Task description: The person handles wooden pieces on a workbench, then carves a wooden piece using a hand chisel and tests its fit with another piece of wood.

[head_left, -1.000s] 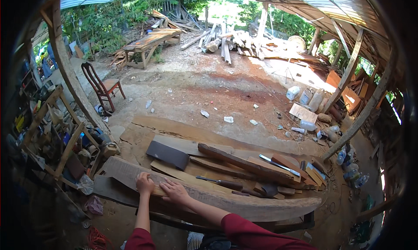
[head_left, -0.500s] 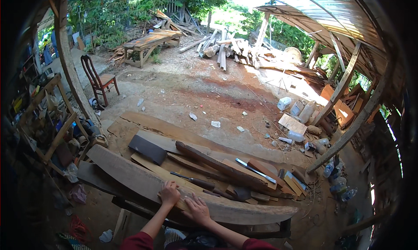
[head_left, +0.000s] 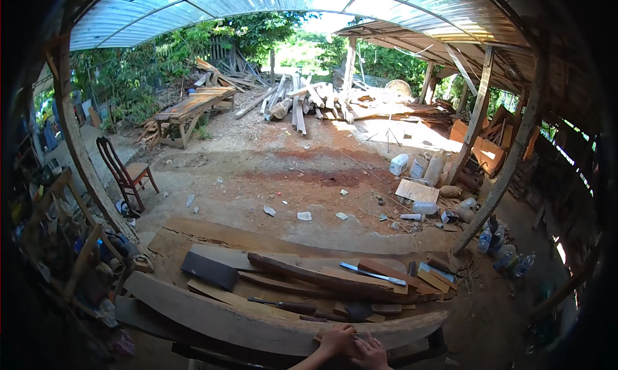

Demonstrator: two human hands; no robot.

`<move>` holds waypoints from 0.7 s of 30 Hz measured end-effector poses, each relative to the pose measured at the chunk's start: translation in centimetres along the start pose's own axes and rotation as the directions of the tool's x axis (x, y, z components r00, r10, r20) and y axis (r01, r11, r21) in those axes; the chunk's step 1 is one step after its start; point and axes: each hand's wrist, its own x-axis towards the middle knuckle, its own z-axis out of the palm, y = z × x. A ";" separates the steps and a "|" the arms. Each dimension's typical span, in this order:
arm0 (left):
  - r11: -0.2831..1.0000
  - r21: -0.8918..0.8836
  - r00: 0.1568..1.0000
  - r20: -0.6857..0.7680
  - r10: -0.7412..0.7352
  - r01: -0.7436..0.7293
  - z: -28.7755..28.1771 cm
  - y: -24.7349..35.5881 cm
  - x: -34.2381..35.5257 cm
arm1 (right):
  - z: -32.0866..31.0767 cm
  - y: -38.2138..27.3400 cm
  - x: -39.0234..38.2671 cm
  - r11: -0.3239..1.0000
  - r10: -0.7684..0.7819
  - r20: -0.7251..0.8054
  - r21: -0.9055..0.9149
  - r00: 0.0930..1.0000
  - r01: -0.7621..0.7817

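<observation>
A long, curved grey-brown plank (head_left: 212,311) lies across the near bench on its support. My left hand (head_left: 337,339) is closed over a small brown wooden piece (head_left: 354,349) on the plank's near side, right of its middle. Close beside it, my right hand (head_left: 371,352) grips the other end of that piece, its fingers pressed down. The hands cover most of the piece, so its exact kind is hidden. A chisel-like tool with a dark handle (head_left: 296,306) lies just beyond the plank.
Beyond the plank are a dark block (head_left: 209,271), a rough dark board (head_left: 315,275) and a white-and-blue strip (head_left: 373,273). A wooden chair (head_left: 135,170) stands at left beside a post (head_left: 80,132). Plastic containers (head_left: 425,207) sit at right. A timber pile (head_left: 299,99) lies far back.
Both hands have moved right along the plank and now sit closer together. The head view has tilted up, showing more of the roof and yard.
</observation>
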 end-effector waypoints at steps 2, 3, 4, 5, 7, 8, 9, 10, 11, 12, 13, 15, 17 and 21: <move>0.993 0.003 0.992 -0.043 -0.119 0.119 -3.1 -2.8 -2.4 | 1.9 -2.0 2.3 0.992 -0.101 0.066 0.084 0.993 0.095; 0.983 -0.024 0.970 -0.163 -0.181 0.180 -4.9 -4.5 -3.8 | 3.2 -3.6 3.6 0.990 -0.108 0.056 0.099 0.993 0.102; 0.958 0.028 0.950 -0.141 -0.278 0.285 -7.0 -6.5 -5.1 | 4.9 -5.6 5.3 0.984 -0.135 0.094 0.132 0.986 0.122; 0.950 0.076 0.926 -0.259 -0.275 0.304 -9.2 -8.6 -6.7 | 6.7 -7.8 7.2 0.974 -0.172 0.133 0.168 0.976 0.149; 0.899 0.134 0.845 -0.421 -0.329 0.417 -13.7 -12.9 -10.4 | 10.5 -12.6 11.0 0.922 -0.323 0.080 0.254 0.943 0.294; 0.857 0.138 0.796 -0.466 -0.385 0.496 -16.1 -15.2 -12.3 | 12.5 -15.1 13.0 0.867 -0.419 -0.016 0.291 0.908 0.405; 0.852 0.125 0.739 -0.571 -0.358 0.509 -18.3 -17.3 -14.1 | 14.6 -17.6 15.1 0.836 -0.484 0.061 0.329 0.873 0.440; 0.772 0.141 0.675 -0.598 -0.433 0.620 -20.2 -19.2 -15.7 | 16.4 -19.9 16.7 0.830 -0.525 0.200 0.337 0.828 0.445; 0.733 0.140 0.623 -0.646 -0.442 0.665 -22.1 -21.1 -16.9 | 17.8 -22.0 17.8 0.799 -0.559 0.147 0.360 0.816 0.482; 0.728 0.158 0.623 -0.654 -0.429 0.667 -23.7 -22.8 -17.7 | 19.0 -23.7 18.8 0.795 -0.563 0.122 0.352 0.818 0.494; 0.717 0.180 0.630 -0.647 -0.429 0.673 -25.0 -24.2 -17.9 | 19.8 -25.0 19.4 0.806 -0.540 0.166 0.386 0.825 0.449; 0.680 0.164 0.608 -0.625 -0.489 0.715 -26.1 -25.8 -18.0 | 20.5 -26.6 20.2 0.814 -0.522 0.197 0.406 0.830 0.416; 0.669 0.176 0.614 -0.608 -0.503 0.722 -26.1 -26.1 -17.7 | 20.3 -27.0 20.4 0.829 -0.476 0.168 0.413 0.864 0.376; 0.694 0.177 0.572 -0.721 -0.390 0.697 -23.9 -23.1 -17.1 | 17.6 -25.4 18.4 0.842 -0.415 0.273 0.476 0.868 0.253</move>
